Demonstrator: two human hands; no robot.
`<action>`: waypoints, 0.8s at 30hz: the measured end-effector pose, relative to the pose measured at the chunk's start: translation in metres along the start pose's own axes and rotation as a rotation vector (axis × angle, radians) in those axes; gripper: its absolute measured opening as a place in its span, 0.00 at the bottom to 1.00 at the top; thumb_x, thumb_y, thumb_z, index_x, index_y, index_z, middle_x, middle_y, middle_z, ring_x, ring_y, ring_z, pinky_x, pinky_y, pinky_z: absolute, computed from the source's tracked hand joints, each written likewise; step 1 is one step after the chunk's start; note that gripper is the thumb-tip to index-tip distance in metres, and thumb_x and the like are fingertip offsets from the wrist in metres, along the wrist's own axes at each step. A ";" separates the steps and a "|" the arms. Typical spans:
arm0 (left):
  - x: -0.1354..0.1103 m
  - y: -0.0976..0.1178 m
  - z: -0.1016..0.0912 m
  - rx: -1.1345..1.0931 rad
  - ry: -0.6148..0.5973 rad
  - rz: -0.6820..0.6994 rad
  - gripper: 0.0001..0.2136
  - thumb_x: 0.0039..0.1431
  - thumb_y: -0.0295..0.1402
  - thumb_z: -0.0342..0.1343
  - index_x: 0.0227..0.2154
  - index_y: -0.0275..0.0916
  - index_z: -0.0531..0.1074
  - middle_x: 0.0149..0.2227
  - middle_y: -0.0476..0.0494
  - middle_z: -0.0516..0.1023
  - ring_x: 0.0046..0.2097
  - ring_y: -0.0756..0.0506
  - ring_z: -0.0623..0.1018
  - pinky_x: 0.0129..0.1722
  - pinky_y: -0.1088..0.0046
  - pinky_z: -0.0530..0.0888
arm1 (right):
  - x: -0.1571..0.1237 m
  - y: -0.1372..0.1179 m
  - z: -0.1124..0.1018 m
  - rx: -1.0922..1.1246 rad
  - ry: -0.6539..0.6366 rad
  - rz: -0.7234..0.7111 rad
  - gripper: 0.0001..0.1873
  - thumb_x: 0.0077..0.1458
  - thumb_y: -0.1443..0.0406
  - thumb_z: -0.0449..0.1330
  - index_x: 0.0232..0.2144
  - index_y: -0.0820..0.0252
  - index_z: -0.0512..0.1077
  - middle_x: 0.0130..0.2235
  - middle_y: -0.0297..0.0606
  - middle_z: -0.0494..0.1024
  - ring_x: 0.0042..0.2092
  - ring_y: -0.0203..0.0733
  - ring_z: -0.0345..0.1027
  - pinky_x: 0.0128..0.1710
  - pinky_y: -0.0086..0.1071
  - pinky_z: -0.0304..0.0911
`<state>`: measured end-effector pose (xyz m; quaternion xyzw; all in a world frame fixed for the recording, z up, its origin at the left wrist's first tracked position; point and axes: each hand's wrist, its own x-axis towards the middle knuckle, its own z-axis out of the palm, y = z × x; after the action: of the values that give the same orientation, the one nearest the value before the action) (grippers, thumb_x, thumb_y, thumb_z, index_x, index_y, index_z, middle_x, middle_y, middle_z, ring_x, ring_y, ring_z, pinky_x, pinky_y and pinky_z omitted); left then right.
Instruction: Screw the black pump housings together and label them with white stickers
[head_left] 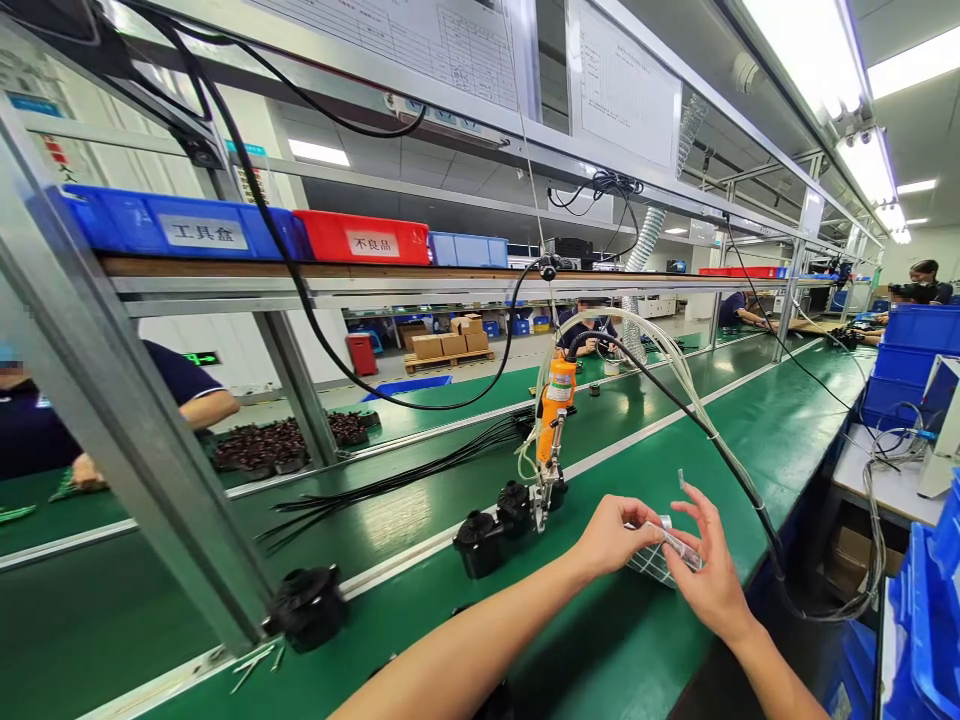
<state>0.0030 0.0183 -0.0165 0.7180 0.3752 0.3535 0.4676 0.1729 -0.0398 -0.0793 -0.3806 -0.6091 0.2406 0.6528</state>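
Workbench (420, 600) with a green top, seen from the worker's head. The left hand (611, 540) has its thumb and fingertips pinched together on the upper edge of a clear, white-gridded piece (651, 568), which lies between both hands, close above the near part of the bench. The right hand (712, 575) stands at the piece's other side, thumb against it and the remaining fingers spread and curved; whether this hand grips it cannot be told. A small clear strip (681, 479) shows at the raised fingertips of the right hand.

To the left of the hands, an orange tool (556, 405) hangs upright, its metal tip beside a group of round black housings (478, 545). Another black housing (307, 607) sits farther left, near the foot of a metal post (142, 410). Beyond the pale bench strip lie black cables (427, 462) and, farther back, a heap of dark parts (262, 445). Blue bin (199, 228) and red bin (364, 238) stand side by side on the shelf above; stacked blue crates (911, 335) occupy the right. A co-worker's hand (88, 472) rests at far left.
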 end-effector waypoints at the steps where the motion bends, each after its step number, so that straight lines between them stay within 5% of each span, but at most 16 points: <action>1: 0.000 -0.001 0.000 0.008 0.004 0.003 0.12 0.46 0.37 0.67 0.31 0.33 0.83 0.28 0.45 0.81 0.29 0.48 0.74 0.32 0.72 0.71 | 0.000 0.000 0.000 0.003 -0.002 -0.004 0.36 0.64 0.61 0.62 0.69 0.43 0.54 0.67 0.44 0.61 0.63 0.49 0.66 0.59 0.46 0.74; 14: -0.004 0.004 -0.008 0.235 -0.034 0.185 0.09 0.59 0.34 0.61 0.34 0.36 0.84 0.28 0.45 0.81 0.32 0.46 0.75 0.35 0.72 0.70 | 0.000 0.008 0.005 0.003 0.034 0.019 0.35 0.64 0.58 0.64 0.69 0.44 0.56 0.66 0.45 0.61 0.63 0.50 0.65 0.52 0.44 0.78; 18: -0.008 0.027 -0.019 0.331 -0.180 0.363 0.09 0.62 0.37 0.62 0.37 0.41 0.86 0.50 0.36 0.83 0.49 0.40 0.80 0.52 0.65 0.72 | 0.004 0.014 0.006 0.009 0.042 0.048 0.35 0.64 0.57 0.63 0.68 0.45 0.55 0.68 0.47 0.59 0.62 0.51 0.66 0.47 0.41 0.80; 21: -0.021 0.063 -0.045 0.370 -0.228 0.464 0.09 0.60 0.40 0.66 0.38 0.42 0.86 0.63 0.34 0.74 0.61 0.36 0.76 0.61 0.60 0.70 | 0.007 0.009 0.003 -0.059 0.071 -0.007 0.36 0.63 0.57 0.64 0.68 0.47 0.56 0.68 0.48 0.60 0.62 0.52 0.67 0.50 0.44 0.79; 24: -0.051 0.094 -0.097 0.340 -0.241 0.335 0.12 0.63 0.40 0.64 0.45 0.41 0.85 0.50 0.37 0.83 0.52 0.40 0.81 0.54 0.64 0.75 | 0.006 -0.009 0.001 -0.222 0.142 -0.160 0.37 0.62 0.60 0.65 0.69 0.48 0.57 0.68 0.49 0.61 0.61 0.55 0.67 0.54 0.53 0.76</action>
<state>-0.0846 -0.0131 0.0937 0.8752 0.2467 0.2700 0.3167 0.1711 -0.0407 -0.0685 -0.4168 -0.6126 0.0916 0.6653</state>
